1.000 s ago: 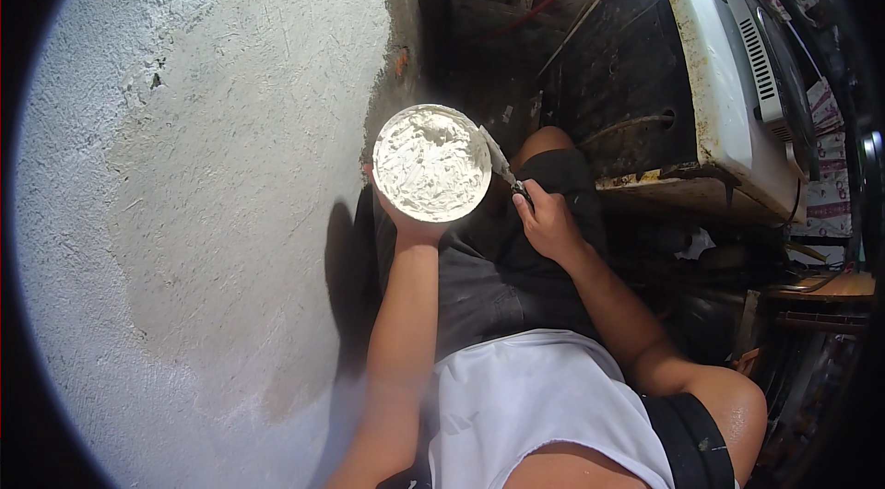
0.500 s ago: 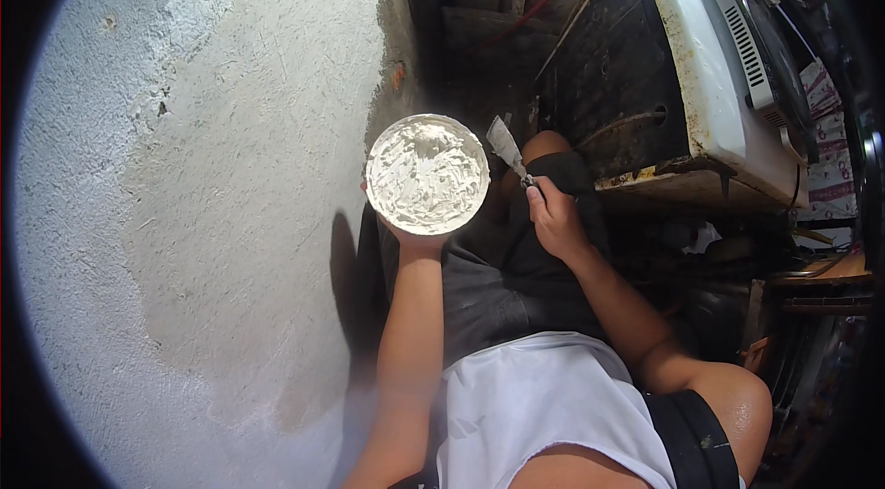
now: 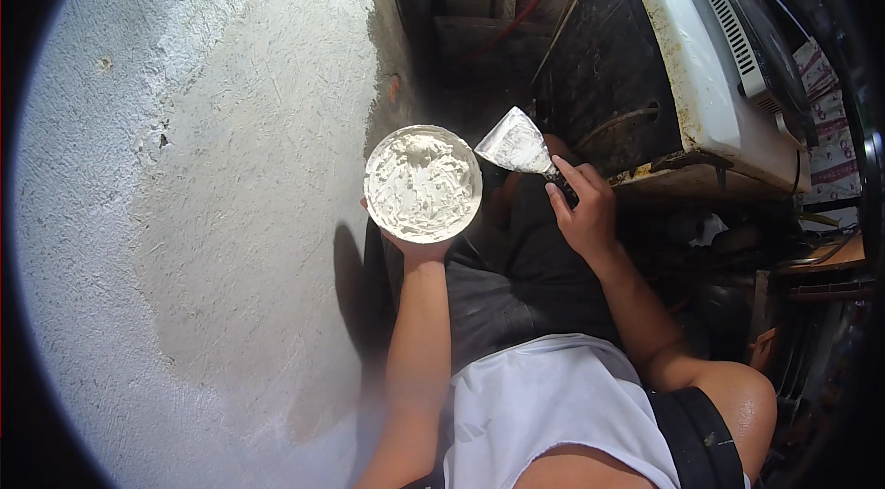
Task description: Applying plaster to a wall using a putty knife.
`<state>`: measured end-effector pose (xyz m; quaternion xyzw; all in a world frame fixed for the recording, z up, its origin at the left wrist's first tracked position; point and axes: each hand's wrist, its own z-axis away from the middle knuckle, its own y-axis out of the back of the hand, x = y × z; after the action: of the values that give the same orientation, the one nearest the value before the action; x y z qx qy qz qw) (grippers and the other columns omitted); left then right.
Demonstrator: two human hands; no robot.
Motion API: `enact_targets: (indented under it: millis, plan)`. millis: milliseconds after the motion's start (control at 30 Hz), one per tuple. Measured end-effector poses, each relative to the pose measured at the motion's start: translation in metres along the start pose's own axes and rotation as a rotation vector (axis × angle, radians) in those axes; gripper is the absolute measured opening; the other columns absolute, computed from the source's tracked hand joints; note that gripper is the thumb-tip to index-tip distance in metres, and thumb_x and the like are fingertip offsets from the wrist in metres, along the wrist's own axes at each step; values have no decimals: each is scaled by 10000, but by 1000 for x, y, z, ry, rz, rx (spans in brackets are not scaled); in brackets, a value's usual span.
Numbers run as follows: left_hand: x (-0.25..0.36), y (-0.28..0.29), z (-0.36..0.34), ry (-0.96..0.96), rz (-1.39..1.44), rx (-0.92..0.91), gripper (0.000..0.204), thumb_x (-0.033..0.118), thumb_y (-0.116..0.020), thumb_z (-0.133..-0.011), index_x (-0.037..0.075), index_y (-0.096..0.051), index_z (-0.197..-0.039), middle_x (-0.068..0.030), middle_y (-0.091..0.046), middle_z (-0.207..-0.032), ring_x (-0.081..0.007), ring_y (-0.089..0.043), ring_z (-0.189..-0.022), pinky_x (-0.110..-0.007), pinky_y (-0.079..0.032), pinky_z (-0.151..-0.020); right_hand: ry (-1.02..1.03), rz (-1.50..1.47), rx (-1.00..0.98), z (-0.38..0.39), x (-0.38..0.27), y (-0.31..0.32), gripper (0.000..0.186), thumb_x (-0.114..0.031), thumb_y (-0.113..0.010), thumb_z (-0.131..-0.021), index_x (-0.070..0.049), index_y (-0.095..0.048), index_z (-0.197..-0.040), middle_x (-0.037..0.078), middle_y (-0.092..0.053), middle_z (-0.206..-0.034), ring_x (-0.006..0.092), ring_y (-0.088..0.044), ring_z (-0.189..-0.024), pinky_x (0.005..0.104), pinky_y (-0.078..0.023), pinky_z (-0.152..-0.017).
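Observation:
A round tub (image 3: 371, 203) of off-white putty (image 3: 422, 185) rests on my left hand (image 3: 419, 249), which grips it from below; most of the fingers are hidden under it. In my right hand (image 3: 585, 212) is the dark handle of a putty knife (image 3: 516, 144). Its wide blade is turned flat to view, smeared with white putty, and its left corner comes close to the tub's right rim. On the left rises a rough wall (image 3: 249, 185) with a large smoother greyish patch.
To the right stands a rusty white appliance (image 3: 687, 74) with a dark open-looking side. A red hose (image 3: 539, 5) hangs behind it. Below it is a cluttered dark area with a wooden piece (image 3: 830, 259). My legs in dark shorts (image 3: 498, 291) are under my hands.
The putty knife has turned from nearly edge-on to showing its broad blade. My right hand has shifted right and slightly down. The tub has dipped a little.

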<state>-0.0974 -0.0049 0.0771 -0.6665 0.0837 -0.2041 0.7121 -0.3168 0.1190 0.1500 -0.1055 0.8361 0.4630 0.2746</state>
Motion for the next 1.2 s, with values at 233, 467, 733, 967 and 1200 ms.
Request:
enact_targets:
  millis: [233,467,733,967,1200]
  plan:
    - [1,1,1,9,-8,-9,922,819,-424,-910,179,-407,-1573,-132,-392,-1617,-393,-419,-1448,-602,-368,-1177,25,37,-17,2,1,-2,403,-91,-785,-816,-46,-716,-1211,127,-634,-896,339,-658,-837,423,-530,-732]
    - [1,1,1,3,-32,28,905,805,-423,-921,170,-416,-1565,-131,-411,-1605,-389,-431,-1441,-591,-378,-1174,31,62,-2,0,1,-3,391,-95,-779,-817,-57,-721,-1201,111,-625,-901,329,-649,-845,425,-524,-739]
    - [-2,2,-1,-2,-21,-14,898,792,-430,-926,158,-420,-1561,-134,-422,-1596,-388,-441,-1433,-583,-392,-1167,58,106,25,1,-2,-5,384,-105,-773,-819,-62,-726,-1198,99,-616,-897,310,-645,-846,416,-527,-734]
    - [-3,3,-1,-12,-5,-56,928,804,-448,-909,158,-400,-1573,-141,-400,-1609,-391,-424,-1444,-585,-376,-1179,28,59,23,2,-1,-9,393,-90,-786,-804,-56,-727,-1191,102,-623,-897,310,-648,-852,410,-529,-734]
    - [-2,4,1,11,-19,-29,952,822,-434,-903,157,-385,-1582,-144,-384,-1619,-399,-413,-1450,-591,-366,-1183,17,50,22,3,1,-11,389,-87,-789,-803,-52,-727,-1186,103,-622,-892,314,-645,-851,415,-527,-749]
